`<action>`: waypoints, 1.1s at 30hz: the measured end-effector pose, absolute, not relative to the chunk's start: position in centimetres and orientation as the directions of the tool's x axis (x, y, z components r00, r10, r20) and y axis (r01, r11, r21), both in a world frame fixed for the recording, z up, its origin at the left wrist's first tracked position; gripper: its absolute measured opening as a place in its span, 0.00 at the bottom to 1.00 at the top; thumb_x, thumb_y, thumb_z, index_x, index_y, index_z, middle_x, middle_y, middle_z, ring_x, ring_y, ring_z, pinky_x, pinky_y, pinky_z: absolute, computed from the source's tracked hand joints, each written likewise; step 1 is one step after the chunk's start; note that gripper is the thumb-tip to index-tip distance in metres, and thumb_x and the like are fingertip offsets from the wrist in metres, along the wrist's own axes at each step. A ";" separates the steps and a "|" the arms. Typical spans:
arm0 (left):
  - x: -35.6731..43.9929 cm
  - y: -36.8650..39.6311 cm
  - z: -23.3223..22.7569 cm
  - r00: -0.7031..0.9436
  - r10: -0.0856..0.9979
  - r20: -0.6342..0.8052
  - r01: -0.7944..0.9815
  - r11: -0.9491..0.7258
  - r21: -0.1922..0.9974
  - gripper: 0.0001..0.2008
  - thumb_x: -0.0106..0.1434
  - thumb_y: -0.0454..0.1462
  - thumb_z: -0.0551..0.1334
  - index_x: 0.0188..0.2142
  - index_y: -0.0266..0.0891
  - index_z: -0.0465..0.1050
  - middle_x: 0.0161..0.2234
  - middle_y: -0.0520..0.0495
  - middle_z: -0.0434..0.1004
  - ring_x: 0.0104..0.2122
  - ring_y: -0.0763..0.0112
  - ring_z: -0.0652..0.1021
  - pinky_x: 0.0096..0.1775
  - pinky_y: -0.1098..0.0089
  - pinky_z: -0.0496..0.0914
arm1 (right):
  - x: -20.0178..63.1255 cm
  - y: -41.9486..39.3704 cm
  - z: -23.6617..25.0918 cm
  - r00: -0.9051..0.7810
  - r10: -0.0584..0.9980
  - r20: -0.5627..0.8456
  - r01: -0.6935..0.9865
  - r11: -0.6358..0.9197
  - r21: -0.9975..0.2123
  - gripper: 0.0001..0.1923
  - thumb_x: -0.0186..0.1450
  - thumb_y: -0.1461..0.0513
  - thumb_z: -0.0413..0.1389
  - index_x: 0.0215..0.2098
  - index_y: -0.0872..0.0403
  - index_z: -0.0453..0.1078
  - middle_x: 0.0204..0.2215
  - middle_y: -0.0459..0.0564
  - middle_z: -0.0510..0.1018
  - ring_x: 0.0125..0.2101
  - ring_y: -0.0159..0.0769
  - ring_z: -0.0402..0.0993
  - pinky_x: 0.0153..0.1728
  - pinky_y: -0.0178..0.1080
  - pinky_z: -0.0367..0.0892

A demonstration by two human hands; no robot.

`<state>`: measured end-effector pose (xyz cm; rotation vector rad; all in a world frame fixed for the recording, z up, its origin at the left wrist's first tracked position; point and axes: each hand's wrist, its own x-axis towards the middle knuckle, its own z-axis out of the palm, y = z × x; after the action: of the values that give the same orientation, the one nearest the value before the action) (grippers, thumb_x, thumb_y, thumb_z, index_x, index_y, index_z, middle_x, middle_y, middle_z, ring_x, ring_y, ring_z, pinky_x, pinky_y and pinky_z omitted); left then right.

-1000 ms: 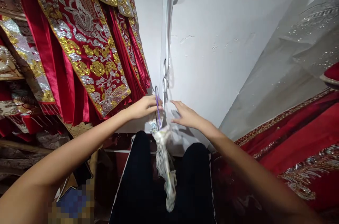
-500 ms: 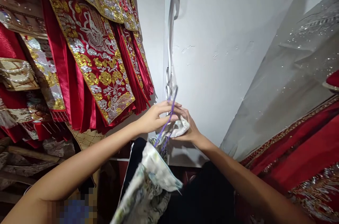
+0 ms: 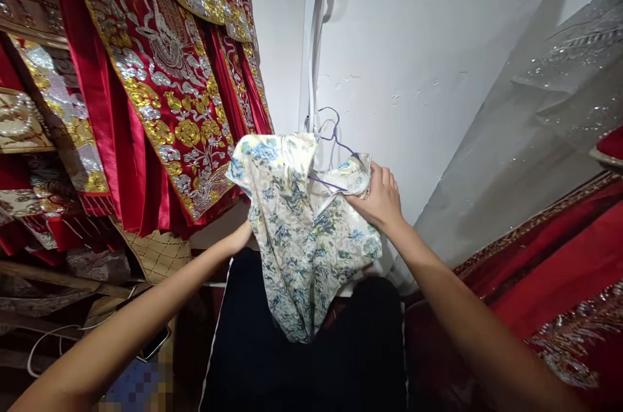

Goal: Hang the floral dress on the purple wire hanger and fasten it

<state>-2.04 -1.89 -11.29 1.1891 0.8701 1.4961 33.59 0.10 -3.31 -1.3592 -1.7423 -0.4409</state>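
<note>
A white sleeveless-looking top [image 3: 292, 250] with blue and yellow flowers hangs spread out before me, its collar open at the top. Inside it sits a thin purple clothes hanger [image 3: 332, 134], whose hook and part of the bar show at the neck opening. My right hand [image 3: 379, 199] grips the top at its right shoulder, fingers closed on the cloth near the hanger's end. On the other side, my left hand [image 3: 242, 235] reaches behind the top at its left edge; the fingers are hidden by the cloth.
Red garments with gold and silver embroidery [image 3: 170, 94] hang at the left. A white strap [image 3: 314, 55] runs down the pale wall [image 3: 403, 29]. Sheer sparkly fabric [image 3: 530, 139] and red cloth [image 3: 549, 289] are at the right. A wooden bar [image 3: 48, 276] lies lower left.
The hands have moved apart from close together. The top, earlier bunched and hanging low, is now raised and spread facing me, with the hanger inside it.
</note>
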 end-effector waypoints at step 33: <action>9.2 -15.7 -18.2 -0.200 0.978 -0.057 -0.524 -0.057 0.850 0.39 0.59 0.40 0.71 0.67 0.47 0.58 0.62 0.42 0.70 0.64 0.53 0.68 0.65 0.56 0.62 | 24.1 -12.3 -14.6 0.054 0.956 0.288 0.196 0.273 -0.942 0.10 0.64 0.55 0.59 0.35 0.53 0.73 0.31 0.50 0.78 0.32 0.39 0.74 0.35 0.39 0.67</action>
<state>9.23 -15.67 -18.24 0.6797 0.9257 1.5710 24.06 -12.32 -14.65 -1.1622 -1.4043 0.8417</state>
